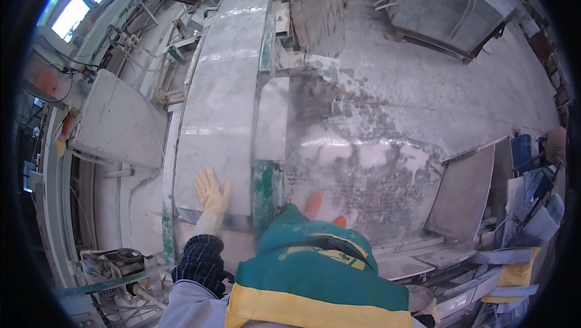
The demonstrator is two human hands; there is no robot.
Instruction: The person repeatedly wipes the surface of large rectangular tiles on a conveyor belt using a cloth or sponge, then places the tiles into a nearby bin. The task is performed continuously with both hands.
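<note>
My left hand (210,193), in a pale yellow rubber glove, rests palm down on the whitish conveyor belt (221,110), close to its near end. Its fingers are spread and it holds nothing. A dark checked sleeve cover (201,262) wraps the forearm above a light blue sleeve. At the lower edge, just right of my green and yellow apron (327,279), a pale glove on what seems to be my right hand (422,299) shows only in part; its fingers cannot be made out. A green-painted frame rail (266,192) runs along the belt's right side.
Orange boot tips (313,206) stand on the wet, dusty floor (363,177). A pallet stacked with pale blocks (445,10) is at the far right. Flat boards (463,192) lean at the right. A dusty machine housing (118,119) and cables flank the belt's left.
</note>
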